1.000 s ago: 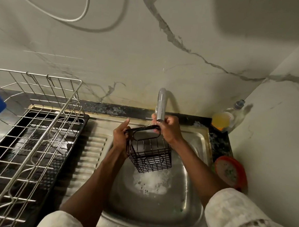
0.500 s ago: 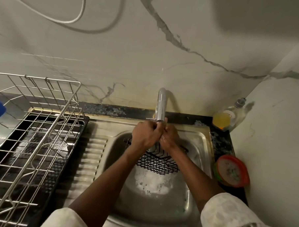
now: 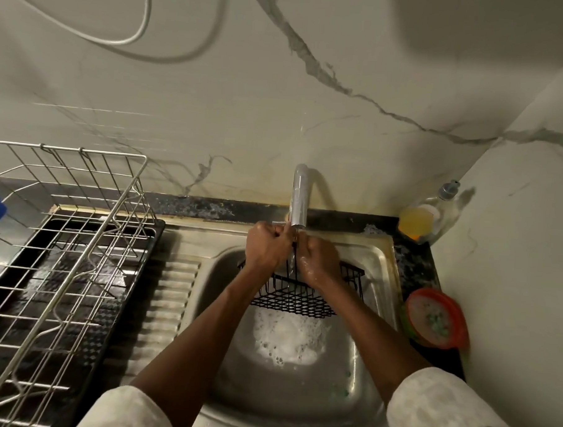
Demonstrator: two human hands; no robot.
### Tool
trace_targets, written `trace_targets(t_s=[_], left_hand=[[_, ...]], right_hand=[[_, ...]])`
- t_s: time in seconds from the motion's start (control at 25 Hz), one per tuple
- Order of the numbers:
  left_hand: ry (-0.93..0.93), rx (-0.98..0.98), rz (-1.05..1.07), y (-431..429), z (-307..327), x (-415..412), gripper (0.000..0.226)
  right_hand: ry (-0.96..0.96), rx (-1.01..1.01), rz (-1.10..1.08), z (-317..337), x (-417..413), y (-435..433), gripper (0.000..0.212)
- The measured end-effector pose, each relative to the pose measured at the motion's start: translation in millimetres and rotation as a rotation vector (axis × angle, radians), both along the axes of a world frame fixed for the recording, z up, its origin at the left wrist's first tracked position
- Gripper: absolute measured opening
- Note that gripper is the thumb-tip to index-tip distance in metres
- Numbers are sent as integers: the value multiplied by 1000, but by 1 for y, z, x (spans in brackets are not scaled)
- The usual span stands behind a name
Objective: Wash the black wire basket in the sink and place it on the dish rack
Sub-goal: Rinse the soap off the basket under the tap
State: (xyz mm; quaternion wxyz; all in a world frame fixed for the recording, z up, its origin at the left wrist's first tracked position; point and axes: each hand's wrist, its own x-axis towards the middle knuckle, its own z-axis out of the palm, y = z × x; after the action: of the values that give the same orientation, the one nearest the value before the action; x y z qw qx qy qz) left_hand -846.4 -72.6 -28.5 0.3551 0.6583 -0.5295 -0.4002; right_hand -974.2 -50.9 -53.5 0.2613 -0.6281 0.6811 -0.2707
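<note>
Black wire basket (image 3: 297,299) hangs tilted over the sink (image 3: 298,391), just under the tap (image 3: 299,194), where a thin stream of water runs down between my 2 hands onto its mesh. My left hand (image 3: 267,250) and my right hand (image 3: 318,263) are both curled over its far rim, knuckles nearly touching, gripping the wire. White foam (image 3: 289,338) lies in the basin below it, and the dish rack (image 3: 63,236) stands on the surface to the left, well apart from the basket.

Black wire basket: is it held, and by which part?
The left hand and the right hand grip the black wire basket by its upper rim, under the faucet.
</note>
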Motion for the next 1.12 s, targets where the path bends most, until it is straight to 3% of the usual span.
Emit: trace_targets(t_s=[0.08,0.2,0.4,0.6,0.72,0.92,1.04,1.12], left_hand=[[63,-20,40,2,-4,2,51],[121,-53,102,0,1,26,59],[139,-57,155,-5,-3,51,63],[217,-15,182,-9,-4,34,52],[225,-48,178,-9,0,50,57],[270,-38,171,-9,-4,83,62],[257,-36,193,-13,-5,65,62],[266,-13,193,-15,-4,56,62]], right_hand=[[86,-51,83,15,27,-5,53],[131,-111,167,6,12,-11,66],[225,22,35,-2,-9,-12,65],[335,-199,167,30,58,-15,71],[296,-203,285,21,31,-17,63],[412,-85,131,0,-18,-21,58],[461,-327,205,14,28,-15,36],[399,-365,290,28,53,-13,41]])
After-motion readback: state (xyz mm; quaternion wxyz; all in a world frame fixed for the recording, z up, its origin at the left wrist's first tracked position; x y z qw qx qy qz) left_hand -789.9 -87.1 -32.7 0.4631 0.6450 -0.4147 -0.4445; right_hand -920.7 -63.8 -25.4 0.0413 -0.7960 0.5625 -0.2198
